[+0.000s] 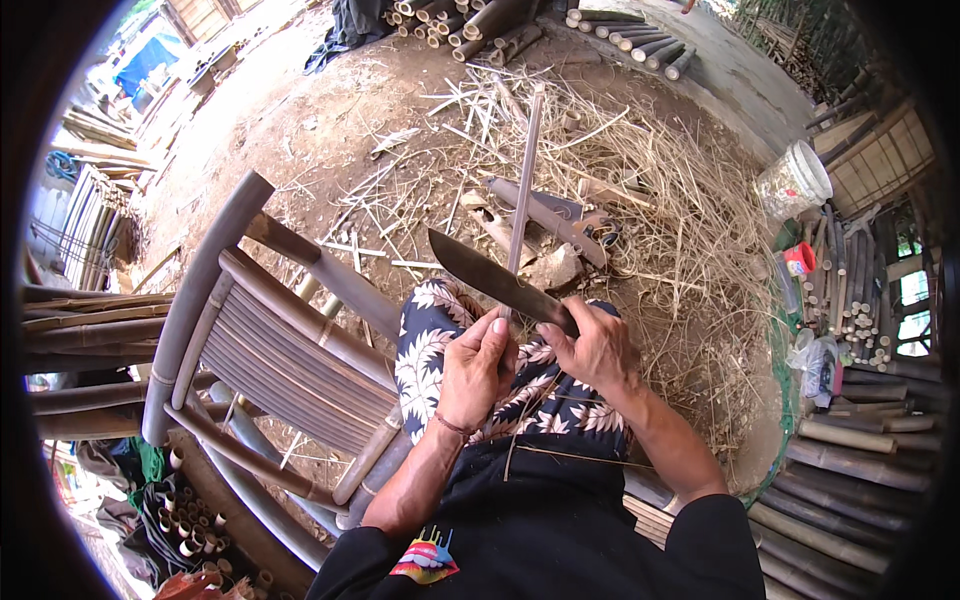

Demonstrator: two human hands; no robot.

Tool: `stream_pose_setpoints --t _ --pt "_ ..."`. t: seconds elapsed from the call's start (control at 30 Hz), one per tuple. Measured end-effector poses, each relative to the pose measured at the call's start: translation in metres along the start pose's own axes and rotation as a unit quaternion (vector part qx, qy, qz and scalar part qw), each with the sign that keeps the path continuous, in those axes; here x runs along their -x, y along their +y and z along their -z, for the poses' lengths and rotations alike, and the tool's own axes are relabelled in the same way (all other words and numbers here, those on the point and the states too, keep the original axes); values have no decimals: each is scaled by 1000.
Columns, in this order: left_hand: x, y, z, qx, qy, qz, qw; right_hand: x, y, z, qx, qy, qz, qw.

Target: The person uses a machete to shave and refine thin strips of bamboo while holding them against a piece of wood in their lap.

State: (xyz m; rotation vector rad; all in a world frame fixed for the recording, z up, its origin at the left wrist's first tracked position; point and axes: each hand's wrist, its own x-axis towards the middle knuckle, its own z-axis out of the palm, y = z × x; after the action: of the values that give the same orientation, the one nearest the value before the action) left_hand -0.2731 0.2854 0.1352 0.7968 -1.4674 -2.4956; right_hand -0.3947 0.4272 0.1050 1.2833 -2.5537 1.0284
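The left hand (478, 372) pinches the near end of a slim, straight bamboo strip (524, 190), which points far over the lap. The right hand (597, 350) curls round the handle of a knife (490, 274), its broad, dark metal blade crossing the strip. Left stands a smooth, slatted bamboo chair (300, 345); far right lie curly, straw-like shavings (665, 215). Colourful dripping lips decorate the black shirt (560, 510).

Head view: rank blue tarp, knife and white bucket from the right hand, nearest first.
1. Knife: in the right hand, blade pointing up-left.
2. White bucket: off to the right.
3. Blue tarp: far background, upper left.
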Motion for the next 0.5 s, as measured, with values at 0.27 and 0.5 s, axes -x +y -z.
stream_pose_setpoints --t 0.27,0.5 --pt "73 -20 16 -102 -68 73 990 -48 82 28 -15 7 -273 962" --pt "93 -22 38 -73 -47 86 993 -45 69 17 -10 10 4 1000"
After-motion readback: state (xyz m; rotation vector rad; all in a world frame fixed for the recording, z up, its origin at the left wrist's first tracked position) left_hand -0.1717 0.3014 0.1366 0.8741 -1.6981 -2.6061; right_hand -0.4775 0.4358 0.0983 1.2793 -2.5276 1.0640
